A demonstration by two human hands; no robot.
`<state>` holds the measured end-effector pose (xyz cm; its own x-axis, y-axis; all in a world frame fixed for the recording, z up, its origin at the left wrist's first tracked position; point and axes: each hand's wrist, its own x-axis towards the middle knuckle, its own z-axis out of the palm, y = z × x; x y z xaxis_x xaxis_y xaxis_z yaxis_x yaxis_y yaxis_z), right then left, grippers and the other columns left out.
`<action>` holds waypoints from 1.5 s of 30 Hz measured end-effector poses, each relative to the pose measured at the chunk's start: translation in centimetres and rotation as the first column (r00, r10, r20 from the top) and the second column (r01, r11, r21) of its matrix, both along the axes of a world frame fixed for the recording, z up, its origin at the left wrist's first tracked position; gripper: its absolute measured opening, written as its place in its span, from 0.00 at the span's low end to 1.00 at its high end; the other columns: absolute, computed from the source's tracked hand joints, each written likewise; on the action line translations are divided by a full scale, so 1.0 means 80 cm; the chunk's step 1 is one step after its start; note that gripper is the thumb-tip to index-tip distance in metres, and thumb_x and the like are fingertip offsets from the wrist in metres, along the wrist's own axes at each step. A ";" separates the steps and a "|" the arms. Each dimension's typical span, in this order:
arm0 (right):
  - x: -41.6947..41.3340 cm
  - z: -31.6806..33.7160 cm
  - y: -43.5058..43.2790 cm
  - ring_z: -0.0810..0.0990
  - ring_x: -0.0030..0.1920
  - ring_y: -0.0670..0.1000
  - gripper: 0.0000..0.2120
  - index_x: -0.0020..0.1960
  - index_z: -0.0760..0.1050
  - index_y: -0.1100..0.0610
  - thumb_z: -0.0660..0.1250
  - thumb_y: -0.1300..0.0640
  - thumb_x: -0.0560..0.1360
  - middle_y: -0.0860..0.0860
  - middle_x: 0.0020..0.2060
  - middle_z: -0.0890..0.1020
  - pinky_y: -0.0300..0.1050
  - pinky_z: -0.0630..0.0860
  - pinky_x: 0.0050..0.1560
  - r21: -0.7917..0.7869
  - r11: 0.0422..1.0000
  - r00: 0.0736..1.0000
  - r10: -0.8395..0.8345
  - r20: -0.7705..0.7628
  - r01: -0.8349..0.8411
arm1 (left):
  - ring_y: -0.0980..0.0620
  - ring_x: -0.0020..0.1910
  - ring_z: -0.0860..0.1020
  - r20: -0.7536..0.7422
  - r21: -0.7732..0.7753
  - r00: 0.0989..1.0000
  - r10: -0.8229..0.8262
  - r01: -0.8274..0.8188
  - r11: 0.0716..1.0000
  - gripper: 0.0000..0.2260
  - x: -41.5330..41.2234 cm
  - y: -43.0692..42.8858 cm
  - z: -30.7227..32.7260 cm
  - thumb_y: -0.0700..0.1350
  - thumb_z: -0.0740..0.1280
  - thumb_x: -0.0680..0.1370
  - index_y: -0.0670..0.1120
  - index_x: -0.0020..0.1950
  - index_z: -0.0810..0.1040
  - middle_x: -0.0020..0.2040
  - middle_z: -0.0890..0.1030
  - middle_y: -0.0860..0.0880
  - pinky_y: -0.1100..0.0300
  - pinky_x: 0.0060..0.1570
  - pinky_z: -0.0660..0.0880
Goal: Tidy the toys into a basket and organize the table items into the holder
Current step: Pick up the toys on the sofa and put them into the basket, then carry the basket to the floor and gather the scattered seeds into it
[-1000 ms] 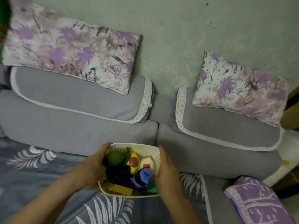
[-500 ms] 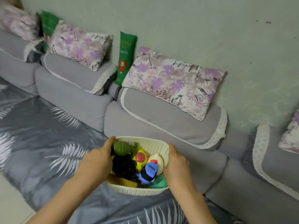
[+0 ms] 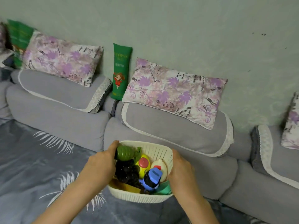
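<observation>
I hold a cream plastic basket [image 3: 139, 197] in front of me with both hands, lifted over the bedding. My left hand [image 3: 98, 165] grips its left rim and my right hand [image 3: 181, 170] grips its right rim. The basket is full of toys: a green ribbed fruit [image 3: 124, 153], a dark bunch of grapes [image 3: 126, 172], a yellow piece with a red disc [image 3: 143, 164], a white piece [image 3: 160, 167], a blue figure [image 3: 152, 177], a yellow block [image 3: 127, 187]. No holder or table is in view.
Grey cushioned seating [image 3: 161, 131] runs along the pale green wall, with purple floral pillows [image 3: 174, 91] and a green printed cushion [image 3: 120, 71] leaning on it. A grey blanket with white leaf prints [image 3: 32, 167] covers the surface below left.
The view has swung left along the seating and then settled; the pillows shifted right in frame. Both hands keep the same hold on the basket.
</observation>
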<state>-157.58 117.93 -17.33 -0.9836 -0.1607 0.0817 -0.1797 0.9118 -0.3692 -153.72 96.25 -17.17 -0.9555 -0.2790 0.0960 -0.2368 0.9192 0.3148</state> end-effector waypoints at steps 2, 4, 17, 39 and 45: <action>-0.014 0.004 -0.014 0.78 0.53 0.50 0.11 0.61 0.67 0.48 0.59 0.51 0.80 0.46 0.54 0.78 0.41 0.76 0.52 -0.015 1.000 1.000 0.005 0.009 -0.005 | 0.40 0.51 0.78 -0.027 0.036 1.000 0.000 0.000 0.999 0.28 -0.011 -0.018 0.000 0.37 0.54 0.76 0.55 0.74 0.54 0.51 0.80 0.42 0.51 0.49 0.72; -0.022 0.004 -0.040 0.79 0.52 0.50 0.09 0.59 0.68 0.48 0.59 0.53 0.79 0.46 0.54 0.79 0.43 0.77 0.52 -0.028 0.999 0.999 -0.028 0.021 0.029 | 0.40 0.52 0.78 0.000 0.063 1.000 -0.010 0.010 0.998 0.29 -0.018 -0.043 0.004 0.37 0.54 0.76 0.56 0.74 0.54 0.52 0.80 0.42 0.52 0.50 0.72; -0.004 0.040 -0.222 0.79 0.54 0.54 0.12 0.62 0.67 0.54 0.58 0.60 0.80 0.51 0.53 0.79 0.38 0.67 0.46 0.005 0.946 0.946 -0.326 -0.007 0.326 | 0.42 0.48 0.77 -0.002 0.132 0.926 -0.377 0.374 0.918 0.28 -0.087 -0.226 0.029 0.37 0.56 0.76 0.54 0.74 0.54 0.52 0.80 0.42 0.55 0.45 0.71; 0.274 0.066 -0.497 0.77 0.55 0.59 0.19 0.66 0.66 0.56 0.57 0.64 0.75 0.56 0.54 0.80 0.46 0.66 0.46 -0.040 0.535 0.532 -0.844 -0.075 0.844 | 0.41 0.53 0.77 0.056 0.148 0.486 -0.872 0.860 0.489 0.27 0.017 -0.403 0.038 0.39 0.55 0.77 0.55 0.74 0.54 0.55 0.80 0.42 0.52 0.52 0.74; 0.392 0.061 -0.599 0.77 0.55 0.63 0.22 0.67 0.65 0.55 0.57 0.64 0.73 0.59 0.53 0.81 0.46 0.62 0.42 -0.052 0.384 0.380 -0.922 -0.078 0.922 | 0.42 0.48 0.77 0.039 0.169 0.322 -0.946 0.931 0.324 0.29 0.093 -0.464 0.033 0.40 0.58 0.77 0.56 0.75 0.53 0.55 0.79 0.40 0.53 0.48 0.74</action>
